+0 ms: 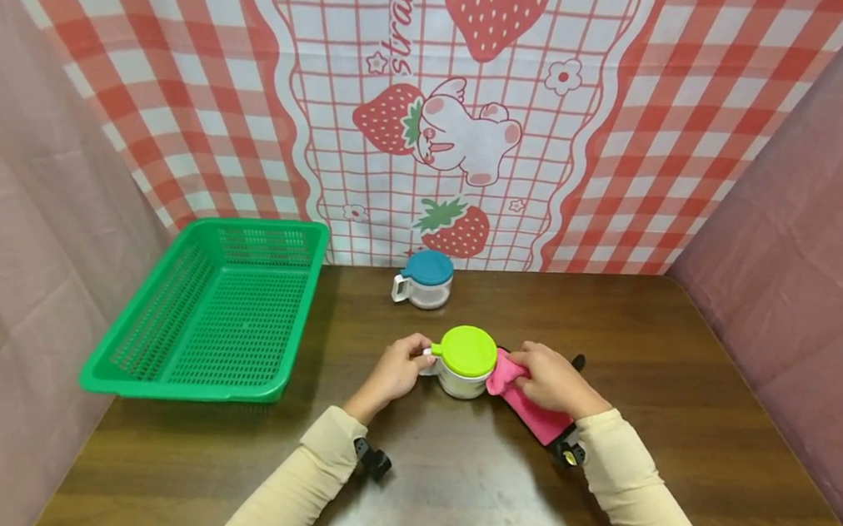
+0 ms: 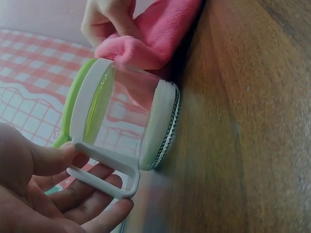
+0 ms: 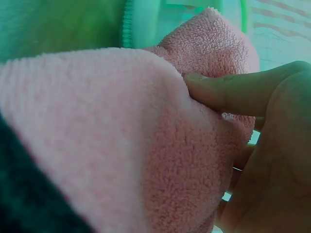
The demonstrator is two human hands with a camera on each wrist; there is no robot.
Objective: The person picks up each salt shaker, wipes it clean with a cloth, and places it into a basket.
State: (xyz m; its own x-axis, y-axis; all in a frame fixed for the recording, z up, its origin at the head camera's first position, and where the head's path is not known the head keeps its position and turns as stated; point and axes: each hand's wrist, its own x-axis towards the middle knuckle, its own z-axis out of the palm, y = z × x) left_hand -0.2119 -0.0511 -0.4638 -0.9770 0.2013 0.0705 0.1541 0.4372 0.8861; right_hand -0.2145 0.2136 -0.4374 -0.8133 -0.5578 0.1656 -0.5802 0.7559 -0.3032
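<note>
A clear jar (image 2: pixel 127 109) with a lime-green lid (image 1: pixel 469 351) and a white side handle (image 2: pixel 114 170) stands upright on the table. Whitish material shows at its bottom. My left hand (image 1: pixel 395 369) holds the handle, thumb at its top by the lid's tab and fingers behind it. On the jar's other side, my right hand (image 1: pixel 554 381) pinches a bunched pink cloth (image 1: pixel 538 415) between thumb and fingers. The bunched end lies against the jar's wall, while the rest trails on the table below the hand. Cloth fills much of the right wrist view, hiding some fingers.
Behind the lime-lidded jar stands a similar clear jar with a blue lid (image 1: pixel 430 269), its handle pointing left. A green perforated basket (image 1: pixel 304 319) sits on the left of the wooden table (image 1: pixel 688 403). A red-and-white checked cloth (image 1: pixel 610 171) hangs along the back.
</note>
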